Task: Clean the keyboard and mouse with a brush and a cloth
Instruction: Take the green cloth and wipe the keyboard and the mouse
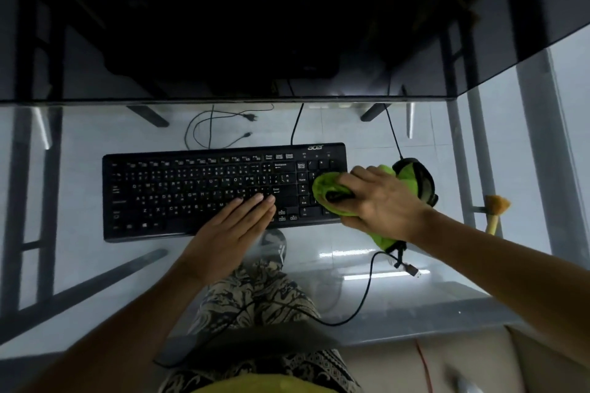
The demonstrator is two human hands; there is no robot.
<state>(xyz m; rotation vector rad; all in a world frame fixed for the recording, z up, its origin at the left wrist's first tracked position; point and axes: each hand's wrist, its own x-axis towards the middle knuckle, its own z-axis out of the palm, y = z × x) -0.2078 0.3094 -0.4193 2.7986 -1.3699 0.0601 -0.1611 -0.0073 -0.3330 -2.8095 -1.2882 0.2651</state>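
Note:
A black Acer keyboard [198, 188] lies across the middle of a glass desk [79, 265]. My left hand [236, 226] rests flat on its lower right keys, fingers straight and together, holding nothing. My right hand [380, 201] grips a bright green cloth [325, 185] and presses it on the keyboard's number pad at the right end. A black mouse [421, 182] sits just right of the keyboard, partly under the cloth and my hand. A brush [495, 210] with tan bristles and a pale handle lies at the desk's right edge.
A dark monitor [255, 25] stands behind the keyboard. Loose black cables [223, 124] lie beyond it, and another cable [367, 290] with a plug loops over the near desk. My patterned trousers show through the glass below.

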